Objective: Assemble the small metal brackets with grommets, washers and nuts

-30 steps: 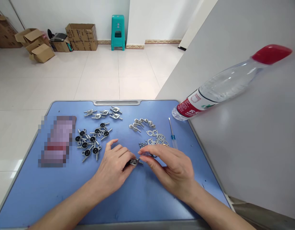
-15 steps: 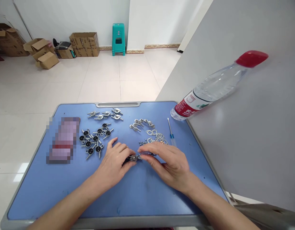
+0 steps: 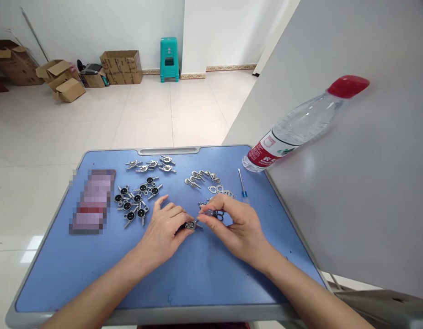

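Observation:
My left hand (image 3: 166, 228) is closed on a small metal fitting (image 3: 190, 225), pinched between thumb and fingers low over the blue table. My right hand (image 3: 235, 224) grips a short screwdriver (image 3: 210, 212) with a clear purplish handle; its thin shaft points at the fitting. Whether the tip touches is hard to tell. Left of my hands lies a group of metal fittings with black round faces (image 3: 137, 198). Past the right fingers are flat metal gaskets (image 3: 216, 188) and small screws (image 3: 203, 203), partly covered by the hand. Dark rings (image 3: 219, 215) show beneath the right palm.
Several metal fittings (image 3: 152, 163) lie at the table's far edge, with lever-like metal pieces (image 3: 199, 176) to their right. A screwdriver (image 3: 242, 185) and a water bottle (image 3: 283, 137) are on the right. A blurred purple object (image 3: 94, 196) lies left. A grey panel (image 3: 369, 183) borders the right side.
My right hand has shifted slightly left and up and its grip on the screwdriver has turned, uncovering dark rings beneath. My left hand keeps hold of the fitting. The view has moved slightly.

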A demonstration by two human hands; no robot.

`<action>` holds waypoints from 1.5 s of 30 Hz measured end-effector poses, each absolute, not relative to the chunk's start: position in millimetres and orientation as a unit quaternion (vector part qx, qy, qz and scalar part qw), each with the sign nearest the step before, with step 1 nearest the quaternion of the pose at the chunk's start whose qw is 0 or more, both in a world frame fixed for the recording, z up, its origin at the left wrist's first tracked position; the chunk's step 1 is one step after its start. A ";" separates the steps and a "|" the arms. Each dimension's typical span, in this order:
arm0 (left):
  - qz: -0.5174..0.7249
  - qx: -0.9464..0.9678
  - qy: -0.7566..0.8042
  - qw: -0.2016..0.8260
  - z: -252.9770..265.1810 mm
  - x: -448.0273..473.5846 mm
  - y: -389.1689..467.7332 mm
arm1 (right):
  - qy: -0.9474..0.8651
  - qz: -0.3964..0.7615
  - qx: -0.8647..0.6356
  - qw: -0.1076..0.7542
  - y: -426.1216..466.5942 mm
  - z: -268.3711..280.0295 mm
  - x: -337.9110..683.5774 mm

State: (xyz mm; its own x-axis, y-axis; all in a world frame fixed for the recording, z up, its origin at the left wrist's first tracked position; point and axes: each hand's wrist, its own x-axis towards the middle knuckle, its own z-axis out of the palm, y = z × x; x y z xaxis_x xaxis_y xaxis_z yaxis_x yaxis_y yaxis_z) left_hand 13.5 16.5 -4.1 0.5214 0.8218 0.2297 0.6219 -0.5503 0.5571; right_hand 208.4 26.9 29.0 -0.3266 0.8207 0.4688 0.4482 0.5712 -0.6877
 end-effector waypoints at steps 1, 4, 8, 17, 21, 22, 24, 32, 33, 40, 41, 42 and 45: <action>0.240 0.847 0.427 0.207 -4.0 13.7 16.1 | -0.775 0.225 -0.414 0.421 25.7 28.6 207.3; 0.239 0.847 0.428 0.206 -4.3 13.8 15.6 | -0.759 0.225 -0.428 0.436 23.3 27.1 204.3; 0.234 0.848 0.431 0.202 -5.5 13.1 16.3 | -0.757 0.194 -0.425 0.456 23.7 23.9 201.6; 0.229 0.850 0.426 0.207 -4.3 12.0 17.1 | -0.838 0.141 -0.339 0.405 27.8 28.3 207.5; 0.226 0.852 0.426 0.202 -4.8 11.9 17.3 | -0.839 0.186 -0.312 0.404 28.6 33.2 211.3; 0.226 0.854 0.425 0.198 -5.0 11.8 17.3 | -0.836 0.188 -0.316 0.408 28.7 33.5 211.2; 0.227 0.855 0.425 0.191 -5.3 12.0 17.4 | -0.828 0.176 -0.330 0.417 28.1 33.7 209.7; 0.225 0.857 0.430 0.174 -4.9 13.1 16.5 | -0.815 0.141 -0.356 0.435 23.1 36.4 201.8; 0.224 0.857 0.430 0.173 -4.9 12.9 16.5 | -0.814 0.142 -0.358 0.434 23.3 35.7 201.6; 0.213 0.858 0.424 0.198 -5.1 10.2 18.6 | -0.813 0.173 -0.349 0.433 28.9 30.6 208.7; 0.211 0.857 0.425 0.202 -5.0 9.8 18.9 | -0.814 0.184 -0.344 0.430 29.5 32.0 210.6; 0.209 0.857 0.426 0.203 -4.8 9.5 19.2 | -0.817 0.197 -0.339 0.423 30.0 33.8 212.4; 0.205 0.857 0.429 0.200 -4.6 8.8 19.9 | -0.820 0.228 -0.329 0.410 30.3 38.0 215.7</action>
